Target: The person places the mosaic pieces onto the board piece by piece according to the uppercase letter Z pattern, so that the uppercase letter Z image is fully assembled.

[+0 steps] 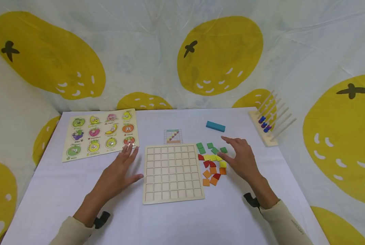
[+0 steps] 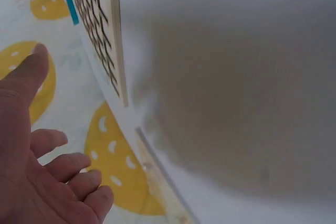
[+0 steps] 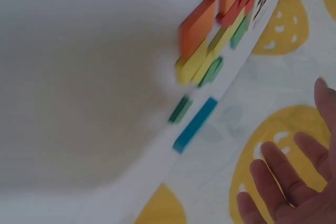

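A wooden grid board (image 1: 174,173) with square recesses lies flat in front of the person. To its left the left hand (image 1: 117,175) hovers with fingers spread, thumb near the board's edge and fingertips overlapping the fruit puzzle's corner in the head view. On the other side the right hand (image 1: 240,158) is held over the tiles, thumb and fingers apart, nothing between them. Beneath and beside it are green tiles (image 1: 200,146), yellow tiles (image 1: 223,164), red quarter-round tiles (image 1: 201,157) and orange tiles (image 1: 206,182). The right wrist view also shows the right hand's relaxed fingers (image 3: 283,177).
A fruit puzzle board (image 1: 100,136) lies at the back left. Behind the grid board is a small pattern card (image 1: 172,136). A blue bar (image 1: 215,126) lies farther right, near a wooden peg stand (image 1: 263,131) with blue and purple beads. Patterned cloth hangs behind the table.
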Action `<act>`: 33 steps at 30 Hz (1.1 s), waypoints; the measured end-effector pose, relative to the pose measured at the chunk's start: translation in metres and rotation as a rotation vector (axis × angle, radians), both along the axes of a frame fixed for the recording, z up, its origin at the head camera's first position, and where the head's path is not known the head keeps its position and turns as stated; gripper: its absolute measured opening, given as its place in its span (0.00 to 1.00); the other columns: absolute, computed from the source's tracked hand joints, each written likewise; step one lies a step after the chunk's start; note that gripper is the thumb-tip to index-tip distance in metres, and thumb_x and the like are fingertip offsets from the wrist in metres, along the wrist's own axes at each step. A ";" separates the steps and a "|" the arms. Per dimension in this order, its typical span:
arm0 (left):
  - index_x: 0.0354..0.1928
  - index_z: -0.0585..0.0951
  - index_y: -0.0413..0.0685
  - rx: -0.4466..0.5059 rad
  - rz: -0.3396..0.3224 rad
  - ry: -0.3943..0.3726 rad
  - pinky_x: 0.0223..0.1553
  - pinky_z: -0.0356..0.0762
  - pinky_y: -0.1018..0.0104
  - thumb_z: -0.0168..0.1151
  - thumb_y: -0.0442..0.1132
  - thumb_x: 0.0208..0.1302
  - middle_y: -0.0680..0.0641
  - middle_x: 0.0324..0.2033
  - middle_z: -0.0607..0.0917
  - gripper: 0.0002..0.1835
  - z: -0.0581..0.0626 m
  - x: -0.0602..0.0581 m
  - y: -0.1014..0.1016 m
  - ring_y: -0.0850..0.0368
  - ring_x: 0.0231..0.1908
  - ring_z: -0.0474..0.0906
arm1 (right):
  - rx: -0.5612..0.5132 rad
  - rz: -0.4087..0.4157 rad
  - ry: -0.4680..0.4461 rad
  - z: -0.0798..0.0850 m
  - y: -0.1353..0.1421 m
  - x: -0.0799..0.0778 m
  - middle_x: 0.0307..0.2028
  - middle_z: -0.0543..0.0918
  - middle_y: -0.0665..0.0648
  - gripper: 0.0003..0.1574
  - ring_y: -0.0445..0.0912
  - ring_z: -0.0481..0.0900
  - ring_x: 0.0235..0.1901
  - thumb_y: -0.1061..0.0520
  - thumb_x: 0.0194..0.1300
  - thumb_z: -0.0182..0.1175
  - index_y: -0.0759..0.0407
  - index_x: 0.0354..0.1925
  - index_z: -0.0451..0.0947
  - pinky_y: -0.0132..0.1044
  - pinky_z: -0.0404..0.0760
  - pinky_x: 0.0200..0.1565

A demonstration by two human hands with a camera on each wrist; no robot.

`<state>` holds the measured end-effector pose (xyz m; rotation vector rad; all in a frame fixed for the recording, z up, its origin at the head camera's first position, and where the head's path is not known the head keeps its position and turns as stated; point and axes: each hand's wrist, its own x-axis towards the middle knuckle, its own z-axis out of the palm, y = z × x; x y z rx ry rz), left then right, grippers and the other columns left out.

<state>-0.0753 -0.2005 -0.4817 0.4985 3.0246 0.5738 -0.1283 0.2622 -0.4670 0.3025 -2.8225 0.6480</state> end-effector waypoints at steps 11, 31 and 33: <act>0.81 0.66 0.45 0.066 -0.029 -0.082 0.73 0.70 0.34 0.85 0.56 0.48 0.41 0.81 0.64 0.60 -0.024 0.013 0.014 0.39 0.82 0.58 | -0.079 0.085 -0.163 -0.018 -0.042 -0.042 0.55 0.90 0.55 0.32 0.52 0.76 0.59 0.51 0.64 0.78 0.44 0.65 0.84 0.57 0.77 0.60; 0.79 0.69 0.45 0.022 -0.061 -0.146 0.69 0.75 0.33 0.87 0.56 0.43 0.45 0.79 0.69 0.60 -0.029 0.012 0.017 0.37 0.81 0.60 | 0.083 0.055 -0.300 -0.034 -0.070 -0.079 0.44 0.90 0.54 0.13 0.51 0.76 0.51 0.53 0.66 0.76 0.50 0.50 0.92 0.49 0.79 0.55; 0.79 0.69 0.46 0.023 -0.056 -0.146 0.69 0.75 0.33 0.87 0.56 0.43 0.46 0.79 0.69 0.60 -0.029 0.012 0.017 0.37 0.81 0.60 | 0.085 0.060 -0.302 -0.034 -0.070 -0.081 0.42 0.89 0.53 0.11 0.51 0.76 0.50 0.53 0.67 0.76 0.50 0.47 0.92 0.48 0.79 0.55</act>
